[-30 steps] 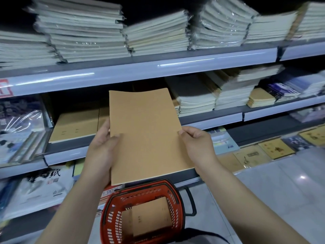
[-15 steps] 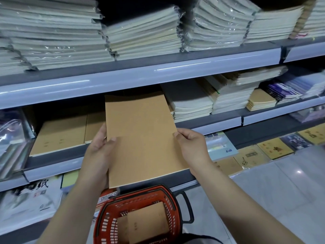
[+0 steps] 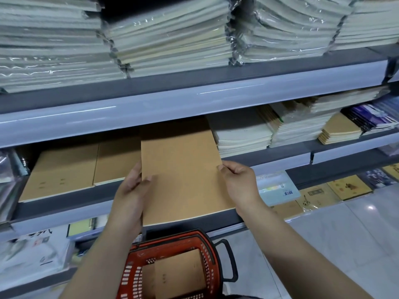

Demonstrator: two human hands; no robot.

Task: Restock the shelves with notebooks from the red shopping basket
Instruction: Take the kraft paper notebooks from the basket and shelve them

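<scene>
Head view: tiered grey shelving (image 3: 194, 102) across the whole width, top tier loaded with plastic-wrapped stacks of pale notebooks (image 3: 172, 39). On the middle shelf (image 3: 64, 197), kraft-brown notebooks (image 3: 64, 169) lying flat in two side-by-side piles at left, white-edged stacks (image 3: 244, 134) to the right, then a small brown pile (image 3: 341, 130) and dark purple covers (image 3: 375, 117) at far right. Below, on the lowest tier, a white printed packet (image 3: 32, 251) at left, a light-blue booklet (image 3: 278, 188) and brown illustrated covers (image 3: 349, 187) at right, beside pale glossy floor (image 3: 345, 244). Red shopping basket (image 3: 138, 268) low in the centre with a black handle (image 3: 228, 262) swung to its right side, one brown notebook (image 3: 181, 275) lying inside. Held above the basket, tilted up toward the middle shelf: a plain kraft notebook (image 3: 183, 173), far edge already under the shelf lip and between the brown piles and the white-edged stack, near edge overhanging the shelf front. Left hand (image 3: 129, 197) gripping its left edge, thumb on top of the cover, remaining fingers hidden underneath. Right hand (image 3: 239, 182) pinching its right edge, thumb curled on top, fingers folded below the cover
</scene>
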